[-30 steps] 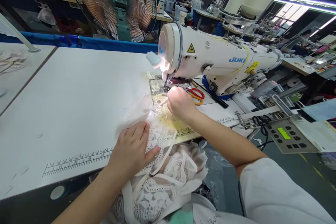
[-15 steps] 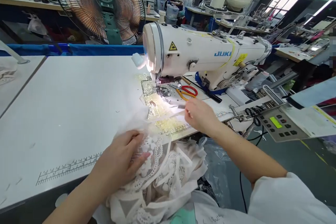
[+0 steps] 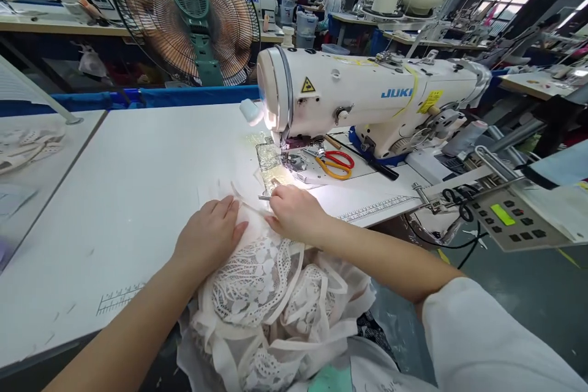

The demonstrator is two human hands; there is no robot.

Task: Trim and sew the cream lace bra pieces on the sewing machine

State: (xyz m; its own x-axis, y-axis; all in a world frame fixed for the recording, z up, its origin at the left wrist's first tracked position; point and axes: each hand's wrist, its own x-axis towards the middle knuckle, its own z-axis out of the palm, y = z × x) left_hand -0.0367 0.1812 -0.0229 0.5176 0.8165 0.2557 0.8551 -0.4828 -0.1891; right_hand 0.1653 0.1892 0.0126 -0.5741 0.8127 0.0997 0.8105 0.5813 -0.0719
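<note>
A white lace garment (image 3: 252, 278) hangs bunched over the table's front edge, its top on the tabletop. My left hand (image 3: 206, 239) holds the garment's upper edge, fingers curled on the sheer fabric, thumb on the near side. Close beside it, my right hand (image 3: 296, 214) is closed at the fabric's edge. A slim metal tool (image 3: 264, 198) juts from its fingers; whether it is tweezers or snips I cannot tell. Just beyond stands a white sewing machine (image 3: 358, 89), its lit needle area over a taped patch (image 3: 267, 162).
Red-handled scissors (image 3: 340, 159) and a yellow-handled tool (image 3: 333, 169) lie by the machine's base. A fan (image 3: 190, 0) stands behind the table. A control panel (image 3: 509, 214) sits at right. More white fabric (image 3: 27, 147) lies at far left. Two people are in the background.
My right hand has moved left and nearer, from beside the scissors to the garment next to my left hand. The left hand has shifted up to the fabric's edge. The view has turned slightly left.
</note>
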